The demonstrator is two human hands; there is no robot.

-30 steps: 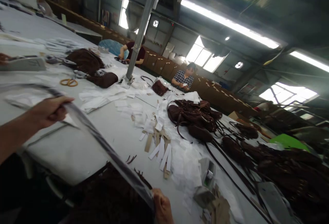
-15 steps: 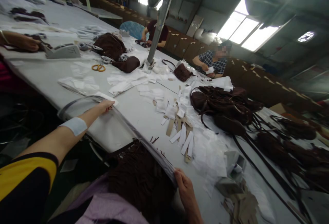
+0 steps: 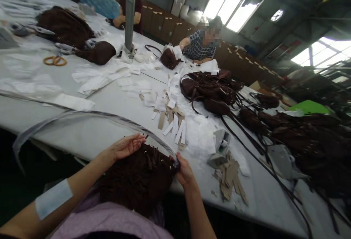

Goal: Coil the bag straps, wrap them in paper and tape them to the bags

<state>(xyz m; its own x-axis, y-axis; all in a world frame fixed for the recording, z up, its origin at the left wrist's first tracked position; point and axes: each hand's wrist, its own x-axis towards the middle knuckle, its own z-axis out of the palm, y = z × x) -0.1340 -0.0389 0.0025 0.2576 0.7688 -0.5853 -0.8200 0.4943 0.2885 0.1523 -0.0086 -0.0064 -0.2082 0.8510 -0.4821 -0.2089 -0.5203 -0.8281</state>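
A dark brown fringed bag (image 3: 131,175) rests against my lap at the table's edge. From its right end a long strap wrapped in clear plastic (image 3: 109,114) arcs away to the left, its far end drooping over the table edge. My right hand (image 3: 184,169) is closed around the strap where it meets the bag. My left hand (image 3: 128,146) is held over the bag's top edge, just below the strap, palm partly up and fingers stretched out. Small metal eyelets show along the bag's top edge.
Cut white and tan strips (image 3: 175,122) lie beyond the bag. Brown bags (image 3: 210,89) are heaped at the right, with loose straps (image 3: 252,140). Yellow-handled scissors (image 3: 55,60) lie at the left. A metal post (image 3: 130,15) rises from the table. Co-workers (image 3: 199,45) sit across.
My left hand has let go of the strap and come right, to the bag. The strap has slackened from a taut line into an arc. The view has turned right.
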